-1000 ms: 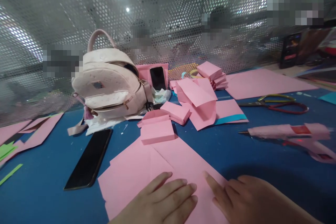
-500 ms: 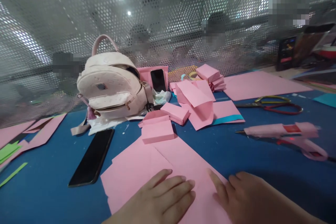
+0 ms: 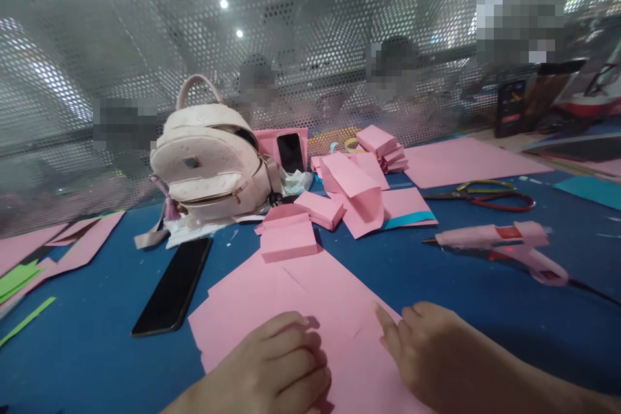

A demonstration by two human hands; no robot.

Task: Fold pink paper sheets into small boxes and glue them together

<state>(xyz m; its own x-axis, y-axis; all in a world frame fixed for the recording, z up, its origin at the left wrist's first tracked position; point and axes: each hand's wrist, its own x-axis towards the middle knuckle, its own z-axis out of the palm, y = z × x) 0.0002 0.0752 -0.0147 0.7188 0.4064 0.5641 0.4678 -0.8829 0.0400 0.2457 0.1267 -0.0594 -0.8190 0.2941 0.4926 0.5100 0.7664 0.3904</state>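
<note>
A large sheet of pink paper [image 3: 291,291] lies in front of me, with a faint crease mark near its middle. My left hand [image 3: 276,365] rests on it with bent, slightly spread fingers; nothing shows in it. At the sheet's right edge, my right hand [image 3: 431,349] touches the paper with its index finger stretched out and the other fingers folded in. A folded pink paper box [image 3: 288,240] stands on the sheet's far end, and another small pink box [image 3: 320,209] lies behind it.
A black phone [image 3: 174,288] lies left, before a pale backpack [image 3: 208,158]. On the right are a pink glue gun [image 3: 499,238] with a cord and scissors [image 3: 495,194]. Folded pink pieces [image 3: 359,194] lie farther back. A perforated metal screen [image 3: 310,39] stands behind, people beyond it.
My left hand has drawn back to the left, its fingers going from flat to bent. My right hand has shifted only slightly on the paper. The view has tilted a little.
</note>
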